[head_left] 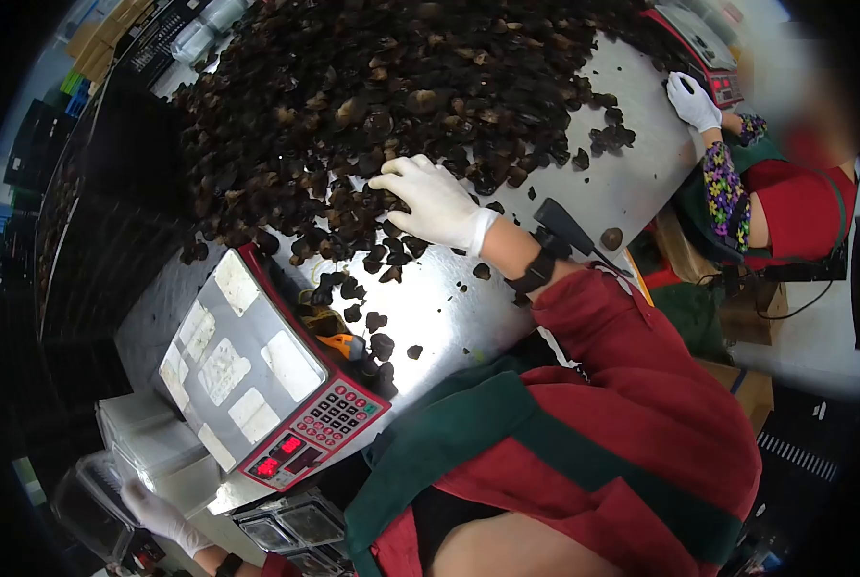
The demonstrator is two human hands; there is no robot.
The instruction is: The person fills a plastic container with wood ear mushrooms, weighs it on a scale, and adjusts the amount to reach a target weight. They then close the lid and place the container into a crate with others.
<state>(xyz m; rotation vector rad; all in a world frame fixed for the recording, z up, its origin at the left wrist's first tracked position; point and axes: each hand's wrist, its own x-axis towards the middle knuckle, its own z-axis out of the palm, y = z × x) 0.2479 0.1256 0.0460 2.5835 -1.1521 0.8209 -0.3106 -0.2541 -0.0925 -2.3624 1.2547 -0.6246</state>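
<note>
My right hand point(439, 204), in a white glove, reaches over the near edge of a large heap of dark, wood-ear-like mushrooms point(372, 106). Its fingers are apart and its fingertips are at the loose pieces; nothing shows in its grip. At the lower left, my left hand point(161, 512), also gloved, grips the edge of a clear plastic box point(91, 508). Beside it stands a stack of clear plastic boxes point(156, 447). Between my hands sits a red digital scale point(290, 423), with worn white patches on its metal plate and lit red digits.
An orange-handled tool point(341, 344) lies behind the scale among loose pieces on the metal table point(468, 317). Black crates point(93, 260) line the left side. At the right, a co-worker's gloved hand point(694, 101) rests near a second red scale point(704, 58). Clear trays point(295, 524) sit below the table edge.
</note>
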